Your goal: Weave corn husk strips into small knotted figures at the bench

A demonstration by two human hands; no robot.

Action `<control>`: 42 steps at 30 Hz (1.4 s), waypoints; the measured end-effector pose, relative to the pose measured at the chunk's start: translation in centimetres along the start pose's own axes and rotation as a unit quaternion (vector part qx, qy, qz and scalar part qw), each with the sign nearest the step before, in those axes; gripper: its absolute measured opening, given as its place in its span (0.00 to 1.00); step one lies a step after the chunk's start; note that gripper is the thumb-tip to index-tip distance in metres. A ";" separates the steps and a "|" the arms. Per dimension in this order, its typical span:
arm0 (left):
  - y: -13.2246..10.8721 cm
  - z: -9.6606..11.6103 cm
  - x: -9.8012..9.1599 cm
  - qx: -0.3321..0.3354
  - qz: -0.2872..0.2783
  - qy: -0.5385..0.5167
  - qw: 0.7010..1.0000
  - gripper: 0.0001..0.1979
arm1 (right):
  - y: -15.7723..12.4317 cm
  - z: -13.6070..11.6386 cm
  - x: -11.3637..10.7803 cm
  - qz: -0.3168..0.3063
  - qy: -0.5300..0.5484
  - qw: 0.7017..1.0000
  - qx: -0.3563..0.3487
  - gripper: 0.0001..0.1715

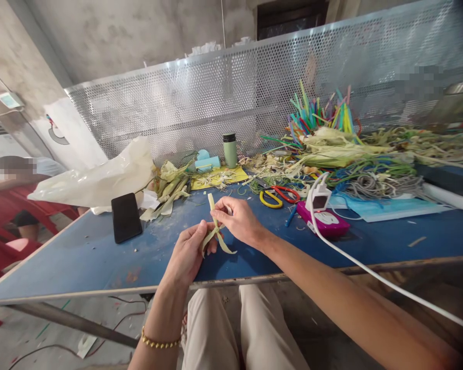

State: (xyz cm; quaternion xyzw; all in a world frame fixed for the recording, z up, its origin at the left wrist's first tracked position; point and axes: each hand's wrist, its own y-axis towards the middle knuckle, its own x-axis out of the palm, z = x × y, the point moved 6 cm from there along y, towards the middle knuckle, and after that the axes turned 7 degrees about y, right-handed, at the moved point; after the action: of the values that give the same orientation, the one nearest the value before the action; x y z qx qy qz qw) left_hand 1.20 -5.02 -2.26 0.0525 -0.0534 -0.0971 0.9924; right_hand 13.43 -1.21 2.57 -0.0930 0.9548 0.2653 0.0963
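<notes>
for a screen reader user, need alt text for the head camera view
The left hand and right hand pinch a pale husk strip above a blue table. A black phone lies to their left, scissors and a pink power strip to their right, husk heaps behind against a perforated metal screen.

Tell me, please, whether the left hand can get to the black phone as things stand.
Probably yes: the phone lies just left of the left hand, with only bare blue table between, though that hand is pinching a leaf strip.
</notes>
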 end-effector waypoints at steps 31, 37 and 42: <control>-0.1 -0.4 -0.2 -0.007 -0.036 0.007 0.999 0.12 | -0.2 -0.1 -0.2 -0.017 0.016 1.000 -0.008 0.08; 0.2 -0.4 -0.2 -0.008 -0.015 0.024 1.000 0.07 | -0.3 -1.0 -0.1 -0.047 0.019 0.998 -0.021 0.06; 0.3 -0.1 0.0 0.001 -0.013 0.058 0.998 0.07 | -0.3 -1.5 -0.1 -0.048 -0.007 0.998 -0.050 0.04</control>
State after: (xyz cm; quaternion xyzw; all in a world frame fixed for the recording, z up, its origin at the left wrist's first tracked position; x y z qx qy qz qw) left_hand 1.28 -4.70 -2.37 0.0594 0.0052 -0.1063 0.9925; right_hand 13.43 -2.29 3.74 -0.1419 0.9342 0.3081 0.1104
